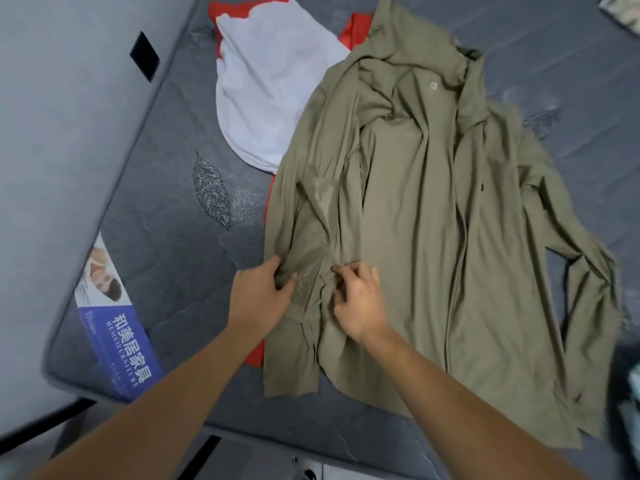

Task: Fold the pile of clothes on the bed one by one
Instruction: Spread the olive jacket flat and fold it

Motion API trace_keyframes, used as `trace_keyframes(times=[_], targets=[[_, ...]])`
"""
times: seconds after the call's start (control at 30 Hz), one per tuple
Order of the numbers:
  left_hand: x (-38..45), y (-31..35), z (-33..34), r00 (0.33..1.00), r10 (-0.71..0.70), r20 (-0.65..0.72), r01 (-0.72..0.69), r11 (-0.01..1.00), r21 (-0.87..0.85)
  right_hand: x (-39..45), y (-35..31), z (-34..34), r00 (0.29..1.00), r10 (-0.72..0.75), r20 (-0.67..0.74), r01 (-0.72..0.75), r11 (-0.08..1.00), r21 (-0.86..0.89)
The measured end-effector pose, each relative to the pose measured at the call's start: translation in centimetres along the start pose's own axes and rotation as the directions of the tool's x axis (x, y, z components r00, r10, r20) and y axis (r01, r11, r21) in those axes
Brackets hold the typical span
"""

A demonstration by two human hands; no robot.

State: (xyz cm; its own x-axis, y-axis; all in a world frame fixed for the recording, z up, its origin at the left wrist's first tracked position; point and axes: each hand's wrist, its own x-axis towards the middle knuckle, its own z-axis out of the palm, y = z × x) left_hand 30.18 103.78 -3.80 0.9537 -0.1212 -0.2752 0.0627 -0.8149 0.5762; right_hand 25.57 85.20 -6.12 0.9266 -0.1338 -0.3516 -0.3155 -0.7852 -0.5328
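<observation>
An olive green hooded jacket (pixel 426 216) lies spread on the dark grey mattress (pixel 166 216), front open, hood toward the far side. My left hand (pixel 261 294) pinches the crumpled fabric at the jacket's left edge. Close beside it, my right hand (pixel 360 301) has its fingers curled into the same bunched fabric. A white garment (pixel 270 91) lies crumpled beyond the jacket's left shoulder. Part of a red garment (pixel 356 31) shows under both, and again below my left wrist.
A blue and white label (pixel 117 327) with printed characters covers the mattress's near left corner. A grey wall with a black rectangle (pixel 144 56) runs along the left. Pale cloth (pixel 623 12) shows at the top right corner, more items at the right edge (pixel 632 403).
</observation>
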Motion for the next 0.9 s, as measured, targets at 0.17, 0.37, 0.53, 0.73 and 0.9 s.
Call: trace_keyframes(times=[0.17,0.37,0.53,0.73,0.9], targets=[[-1.5,0.6,-0.1,0.999,0.009,-0.035,-0.014,0.990,-0.140,-1.0,0.3,-1.2,0.995,0.093,-0.031,-0.095,0.993,-0.068],[-3.9,1.7,0.1,0.980,-0.136,-0.144,0.076,0.930,-0.360,-2.1,3.4,-3.4,0.943,0.320,-0.086,-0.300,0.934,0.193],[-5.3,1.6,2.0,0.990,0.141,0.025,-0.134,0.974,-0.183,-2.4,-0.6,-2.6,0.966,0.253,0.050,-0.216,0.684,0.697],[-5.3,2.9,3.8,0.856,0.447,0.258,-0.400,0.891,-0.215,-0.6,-0.8,-2.4,0.952,0.301,0.061,-0.268,0.717,0.643],[-4.2,3.8,5.1,0.974,-0.118,0.191,0.182,0.915,-0.361,-0.6,3.1,-3.1,0.887,0.459,0.057,-0.399,0.698,0.595]])
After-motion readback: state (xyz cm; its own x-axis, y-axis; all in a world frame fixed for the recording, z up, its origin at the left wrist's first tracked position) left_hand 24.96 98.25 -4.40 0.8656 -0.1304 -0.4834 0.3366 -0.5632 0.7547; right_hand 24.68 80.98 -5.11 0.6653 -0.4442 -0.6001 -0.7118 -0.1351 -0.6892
